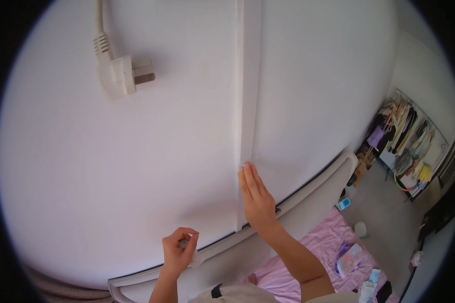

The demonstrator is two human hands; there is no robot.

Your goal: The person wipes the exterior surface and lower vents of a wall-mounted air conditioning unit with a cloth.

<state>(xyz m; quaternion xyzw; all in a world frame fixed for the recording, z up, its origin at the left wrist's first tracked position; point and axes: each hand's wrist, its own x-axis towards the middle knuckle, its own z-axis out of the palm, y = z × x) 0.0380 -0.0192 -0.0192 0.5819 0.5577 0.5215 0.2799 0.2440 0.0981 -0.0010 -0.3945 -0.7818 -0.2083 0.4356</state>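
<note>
**Right hand flat on wall strip; left hand pinching a small white piece**

We see the right hand [257, 199] laid flat against the white wall [136, 166], fingers [248, 178] straight and held together, fully extended. The fingertips rest on the lower part of a vertical white strip [247, 101] that runs down the wall; the palm lies just right of the strip's edge. This hand grips nothing.

We note the left hand [178, 251] lower and to the left, near the curved white headboard rail [227, 242]. Its fingers are curled in tight, thumb and forefinger pinched on a small white piece [194, 259], possibly a wad of tape or paper; we cannot tell which. Part of it shows below the fingers.

Upper left, a white power plug [120, 76] hangs against the wall on its cable, well apart from both hands. Below right lies a bed with a pink sheet [318, 242]; a clothes rack [407, 136] stands farther off.
</note>
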